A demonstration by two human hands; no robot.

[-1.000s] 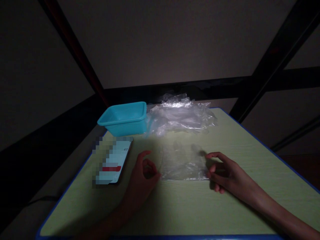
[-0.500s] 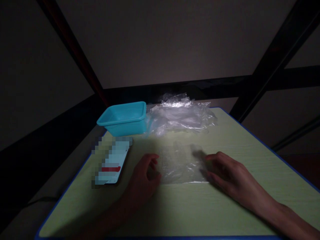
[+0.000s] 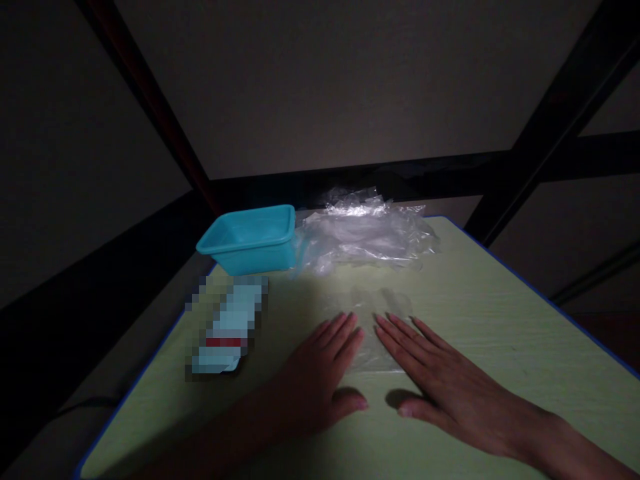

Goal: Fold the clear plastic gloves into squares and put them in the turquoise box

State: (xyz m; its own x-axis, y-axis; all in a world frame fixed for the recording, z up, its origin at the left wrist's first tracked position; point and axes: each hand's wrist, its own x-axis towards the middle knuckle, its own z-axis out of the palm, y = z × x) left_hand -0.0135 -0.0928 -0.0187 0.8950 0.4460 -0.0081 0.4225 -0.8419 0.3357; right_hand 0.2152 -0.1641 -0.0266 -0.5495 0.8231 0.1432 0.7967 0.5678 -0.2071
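A clear plastic bag (image 3: 369, 350) lies flat on the table in front of me, partly covered by both hands. My left hand (image 3: 325, 363) rests over its left part, palm down, with fingers stretched out. Over the right part is my right hand (image 3: 433, 363), also flat, its fingers extended and the thumb apart. Neither hand grips anything. Farther back sits a loose pile of crinkled clear plastic bags (image 3: 370, 233).
A turquoise plastic basin (image 3: 255, 250) stands at the back left of the pale green table (image 3: 500, 320), which has a blue edge. A phone (image 3: 233, 323), partly blurred out, lies left of my left hand. Dark-framed wall panels rise behind.
Both hands have moved inward over the bag and come down flat. Their fingers were curled at its sides and are now stretched out. The bag stays in about the same place.
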